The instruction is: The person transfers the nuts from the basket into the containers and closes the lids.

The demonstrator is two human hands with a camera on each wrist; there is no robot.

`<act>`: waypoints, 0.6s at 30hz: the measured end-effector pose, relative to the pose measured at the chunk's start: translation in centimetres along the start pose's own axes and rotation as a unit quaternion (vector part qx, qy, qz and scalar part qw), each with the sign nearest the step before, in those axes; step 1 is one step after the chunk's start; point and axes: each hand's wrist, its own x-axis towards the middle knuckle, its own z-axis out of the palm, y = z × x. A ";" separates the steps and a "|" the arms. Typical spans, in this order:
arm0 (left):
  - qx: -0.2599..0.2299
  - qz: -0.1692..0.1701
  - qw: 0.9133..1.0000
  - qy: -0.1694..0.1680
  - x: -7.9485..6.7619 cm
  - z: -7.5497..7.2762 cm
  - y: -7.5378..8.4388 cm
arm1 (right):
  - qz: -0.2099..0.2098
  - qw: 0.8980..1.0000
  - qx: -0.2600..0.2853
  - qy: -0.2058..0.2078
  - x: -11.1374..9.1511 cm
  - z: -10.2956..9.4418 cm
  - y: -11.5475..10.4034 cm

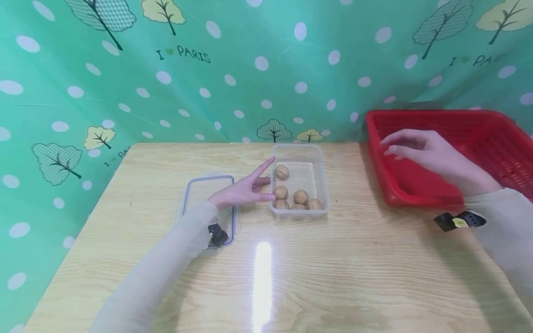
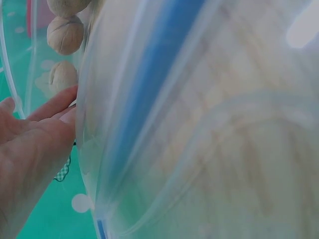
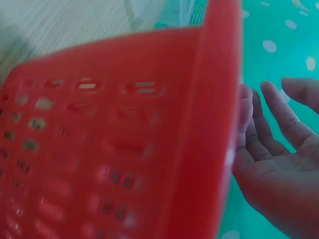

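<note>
A clear plastic container (image 1: 319, 180) stands near the table's back edge with several walnuts (image 1: 300, 197) inside, most of them along its near side. My left hand (image 1: 245, 188) is at the container's left wall, its thumb and fingers spread apart and the fingertips right at the rim. Over the left part of a red plastic basket (image 1: 385, 185) is my right hand (image 1: 433, 155), fingers loosely bent. Its palm and fingers (image 3: 279, 134) show nothing held in the right wrist view.
Left of the container, a clear lid with a blue seal (image 1: 208, 177) lies on the wooden table (image 1: 341, 268), partly hidden under the left forearm. A green patterned cloth (image 1: 233, 55) hangs behind the table. The basket occupies the right back corner.
</note>
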 end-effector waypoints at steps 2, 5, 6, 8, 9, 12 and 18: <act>-0.001 0.000 1.000 0.000 0.0 0.0 0.0 | -0.003 1.000 -0.004 0.007 0.0 -0.3 0.6; 0.001 -0.003 1.000 0.001 0.1 0.0 -0.1 | -0.003 1.000 -0.016 0.011 -0.2 -0.7 1.4; 0.001 -0.004 1.000 0.002 0.1 0.1 -0.2 | -0.004 1.000 -0.022 0.011 -0.2 -0.8 1.7; 0.002 -0.004 1.000 0.002 0.2 0.1 -0.3 | -0.002 0.999 -0.031 0.008 -0.2 -1.0 2.1; 0.002 -0.004 1.000 0.002 0.2 0.1 -0.3 | -0.001 0.999 -0.035 0.004 -0.2 -1.0 2.4; 0.001 -0.001 1.000 0.000 0.1 0.0 -0.2 | -0.002 0.999 -0.045 -0.017 -0.1 -1.2 3.2; -0.008 -0.003 1.000 -0.001 0.0 0.0 -0.1 | -0.034 0.996 -0.055 -0.058 0.5 -1.2 5.1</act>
